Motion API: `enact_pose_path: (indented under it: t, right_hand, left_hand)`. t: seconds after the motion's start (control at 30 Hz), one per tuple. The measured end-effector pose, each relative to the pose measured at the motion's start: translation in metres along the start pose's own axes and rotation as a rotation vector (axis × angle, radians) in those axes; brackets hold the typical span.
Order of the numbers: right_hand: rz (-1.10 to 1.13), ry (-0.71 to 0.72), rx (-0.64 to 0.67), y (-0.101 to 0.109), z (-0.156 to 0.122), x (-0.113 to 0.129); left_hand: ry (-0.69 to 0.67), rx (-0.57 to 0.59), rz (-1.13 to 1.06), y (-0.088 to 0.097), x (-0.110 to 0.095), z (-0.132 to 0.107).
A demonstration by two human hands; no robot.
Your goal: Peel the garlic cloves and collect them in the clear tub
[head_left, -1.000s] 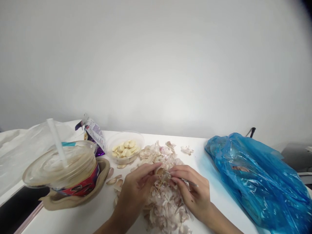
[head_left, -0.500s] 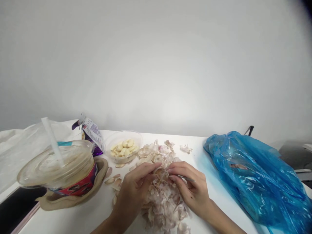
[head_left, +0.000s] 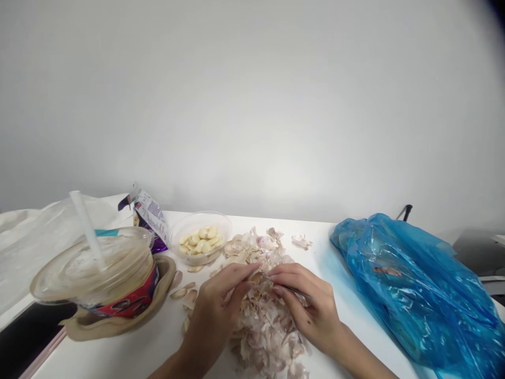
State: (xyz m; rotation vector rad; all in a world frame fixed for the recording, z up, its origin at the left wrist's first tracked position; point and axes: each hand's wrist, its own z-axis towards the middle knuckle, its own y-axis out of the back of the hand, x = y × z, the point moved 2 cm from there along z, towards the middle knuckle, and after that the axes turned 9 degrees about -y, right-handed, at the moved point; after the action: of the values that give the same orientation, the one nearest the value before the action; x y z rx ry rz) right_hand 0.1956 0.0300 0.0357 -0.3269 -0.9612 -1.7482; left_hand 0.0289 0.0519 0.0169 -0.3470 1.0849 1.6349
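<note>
My left hand (head_left: 219, 310) pinches a garlic clove (head_left: 258, 278) between thumb and fingertips above a heap of papery garlic skins (head_left: 268, 321). My right hand (head_left: 311, 308) is closed round a thin metal tool (head_left: 290, 289) whose tip touches the clove. A clear plastic bowl (head_left: 185, 226) holding several peeled cloves stands just beyond the heap to the left. A few unpeeled cloves (head_left: 183, 292) lie on the white table (head_left: 130, 352) left of my left hand.
A lidded drink cup with a straw (head_left: 98, 273) sits in a brown holder at the left. A purple snack packet (head_left: 150, 216) stands behind it. A crumpled blue plastic bag (head_left: 414, 289) fills the right side. A dark phone (head_left: 27, 337) lies at the bottom left.
My hands stay together on the clove, with only small shifts of the fingers and the tool; the view has moved slightly.
</note>
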Motion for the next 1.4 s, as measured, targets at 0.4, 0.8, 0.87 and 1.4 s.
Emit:
enact_pose_path:
  t: [0.4, 0.8, 0.87, 1.4]
  right_hand:
    - [-0.031, 0.010, 0.019, -0.001, -0.001, 0.000]
    - [-0.039, 0.046, 0.085, -0.005, -0.002, 0.000]
    - [-0.033, 0.050, 0.127, -0.007, -0.003, 0.000]
    - [-0.052, 0.064, 0.208, -0.013, -0.006, -0.002]
  left_hand:
    - [-0.021, 0.008, 0.052, -0.001, 0.002, 0.000]
    - [0.030, 0.034, 0.032, -0.003, 0.002, 0.000]
    - [0.044, 0.038, 0.021, -0.003, 0.002, 0.000]
    - [0.172, 0.027, -0.124, -0.006, 0.005, 0.001]
